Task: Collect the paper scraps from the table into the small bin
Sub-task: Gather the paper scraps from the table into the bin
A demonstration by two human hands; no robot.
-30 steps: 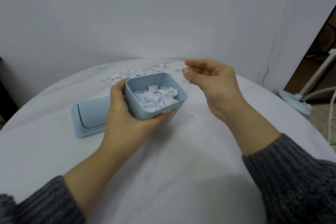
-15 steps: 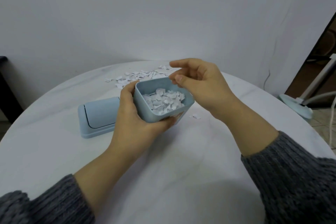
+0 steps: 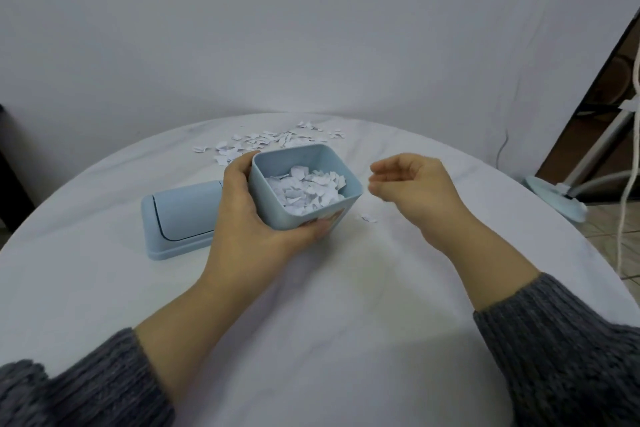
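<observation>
Hands, 2: left hand (image 3: 249, 222) grips bin (image 3: 277, 208), 1, part-filled with scraps (image 3: 304, 191); right hand (image 3: 415, 191) just right of it, loosely curled, holding nothing. Lid (image 3: 183, 218), 1, left of bin. On surface (image 3: 346, 288): 1 pile (image 3: 263, 142) behind bin, 1 stray piece (image 3: 369, 217).

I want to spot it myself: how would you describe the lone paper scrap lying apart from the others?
Start at the round white table and find the small pale blue plastic bin held by the left hand. Just right of the bin, near the right hand, lies one small white paper scrap, alone, unlike the scattered scraps beyond the bin.
</observation>
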